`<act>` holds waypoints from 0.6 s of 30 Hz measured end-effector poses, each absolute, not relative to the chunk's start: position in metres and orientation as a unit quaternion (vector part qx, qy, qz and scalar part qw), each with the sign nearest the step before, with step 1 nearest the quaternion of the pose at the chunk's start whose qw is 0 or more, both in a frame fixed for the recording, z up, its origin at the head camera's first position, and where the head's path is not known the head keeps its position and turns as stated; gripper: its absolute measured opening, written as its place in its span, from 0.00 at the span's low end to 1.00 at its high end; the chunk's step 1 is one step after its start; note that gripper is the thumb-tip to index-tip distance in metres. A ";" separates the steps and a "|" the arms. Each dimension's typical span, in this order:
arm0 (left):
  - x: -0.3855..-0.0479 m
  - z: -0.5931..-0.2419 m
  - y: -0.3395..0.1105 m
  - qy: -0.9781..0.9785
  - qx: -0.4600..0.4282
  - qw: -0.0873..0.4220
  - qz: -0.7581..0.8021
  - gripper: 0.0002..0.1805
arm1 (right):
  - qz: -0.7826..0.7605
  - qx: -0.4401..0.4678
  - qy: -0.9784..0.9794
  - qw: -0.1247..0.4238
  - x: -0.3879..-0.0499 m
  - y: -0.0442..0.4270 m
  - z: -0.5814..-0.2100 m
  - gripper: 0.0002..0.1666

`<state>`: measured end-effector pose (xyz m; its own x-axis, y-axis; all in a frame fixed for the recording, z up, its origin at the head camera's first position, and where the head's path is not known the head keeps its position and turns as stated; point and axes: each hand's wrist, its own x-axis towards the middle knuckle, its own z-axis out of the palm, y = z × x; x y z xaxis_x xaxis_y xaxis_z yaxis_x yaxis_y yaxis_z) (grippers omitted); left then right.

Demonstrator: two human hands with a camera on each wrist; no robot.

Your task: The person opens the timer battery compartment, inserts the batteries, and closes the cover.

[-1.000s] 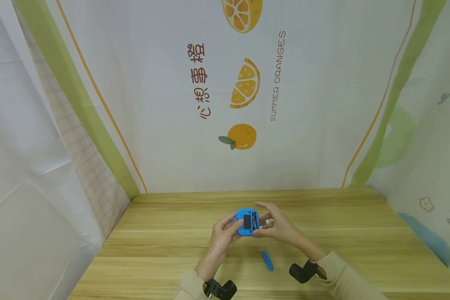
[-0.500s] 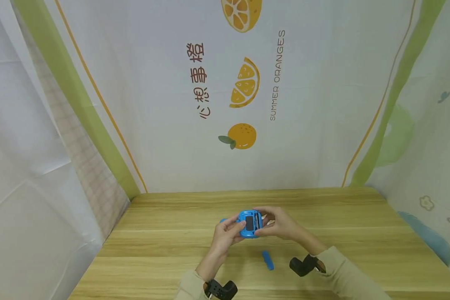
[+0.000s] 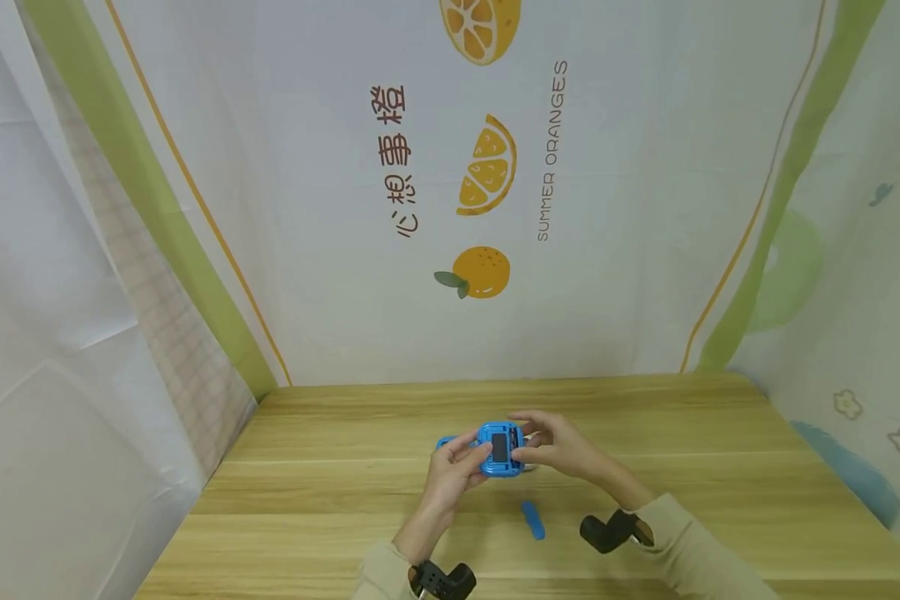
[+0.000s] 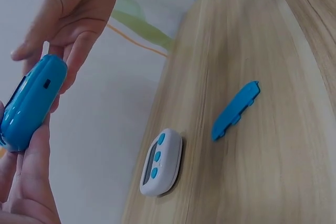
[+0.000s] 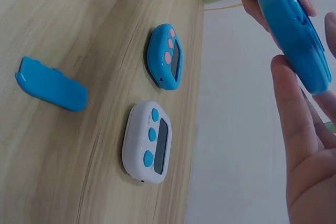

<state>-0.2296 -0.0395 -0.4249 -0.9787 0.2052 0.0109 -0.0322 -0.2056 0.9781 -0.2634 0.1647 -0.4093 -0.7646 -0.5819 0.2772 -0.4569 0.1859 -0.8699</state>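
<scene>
My left hand (image 3: 450,475) grips a blue digital kitchen timer (image 3: 499,450), its back turned up, with thumb on top and fingers underneath. A long battery compartment lies uncovered along the timer's right side; what sits inside it is too small to make out surely. At that side my right hand (image 3: 562,450) holds the edge, thumb at the compartment and other fingers beneath; its index finger stands raised. The right wrist view shows a right finger against the timer's casing (image 5: 291,32). On the table below lies a blue battery cover (image 3: 533,520), apart from both hands.
Beyond the held timer, a white timer (image 5: 147,142) with blue buttons and a blue timer (image 5: 165,56) with pink buttons lie on the wooden table (image 3: 330,500). A printed cloth (image 3: 607,250) hangs behind the table's far edge.
The held timer has shifted slightly right and down in the head view. My right thumb has moved from its lower right corner up to the compartment. The battery cover stays on the table.
</scene>
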 end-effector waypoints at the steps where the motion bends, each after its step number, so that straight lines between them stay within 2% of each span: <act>1: -0.232 -0.428 -0.040 0.627 0.066 0.074 0.773 0.28 | -0.542 -0.337 0.767 0.063 -0.264 0.166 -0.410 0.31; 9: -0.237 -0.429 -0.049 0.632 0.047 0.055 0.772 0.29 | -0.531 -0.336 0.774 0.074 -0.262 0.177 -0.428 0.27; 18: -0.221 -0.403 -0.051 0.635 0.048 0.057 0.769 0.27 | -0.513 -0.287 0.795 0.149 -0.250 0.185 -0.467 0.27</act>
<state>-0.2214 -0.0507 -0.4031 -0.9888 0.1493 0.0012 -0.0271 -0.1874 0.9819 -0.2499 0.1849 -0.4673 -0.7904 -0.6099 0.0572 -0.3038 0.3092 -0.9012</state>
